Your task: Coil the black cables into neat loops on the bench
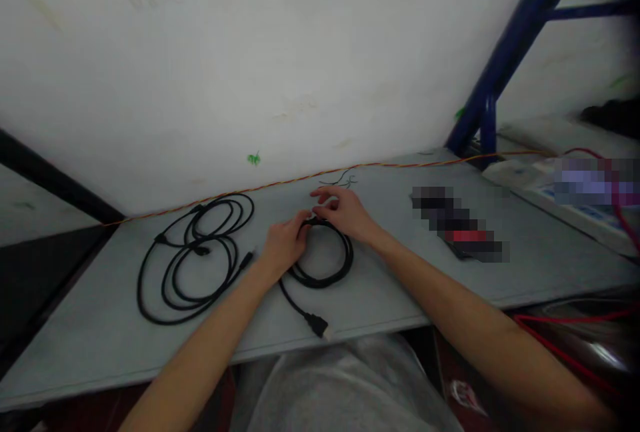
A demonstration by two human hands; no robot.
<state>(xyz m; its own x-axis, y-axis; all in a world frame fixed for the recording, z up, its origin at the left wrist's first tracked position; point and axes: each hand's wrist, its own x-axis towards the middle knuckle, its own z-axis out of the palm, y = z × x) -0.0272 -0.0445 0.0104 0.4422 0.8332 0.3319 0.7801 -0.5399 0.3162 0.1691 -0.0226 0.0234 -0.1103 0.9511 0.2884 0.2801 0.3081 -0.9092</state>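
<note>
Coiled cable (320,283): it lay on the table (100,332) in front of the person, a round ring of several black turns, with both hands at its upper edge.
Left hand (284,244): it came over the ring's upper left, and its grip seemed to be pinching the turns between thumb and fingers.
Right hand (353,212): it met the same stretch from the other side, thumb and forefinger near each other, the other fingers bent loosely above; from where I stood I could not tell whether that grip held a strand.
Plug (316,324): black with a pale tip, it lay near the table's front edge, on a loose tail running out from under the left hand.
Step at the ring: to my eye, the turns were being gathered and worked at one spot along the top, the round shape already made.
Next move there: I judged that it called for a firm left pinch, so that the right fingertips could work around the bundle; a slack one might have let the turns spring apart.
Second cable (197,241): it lay to the left in looser, overlapping loops, apart from the ring.
Twisted wire (280,183): red and yellow, it ran along the table's back, by the wall (200,85).
</note>
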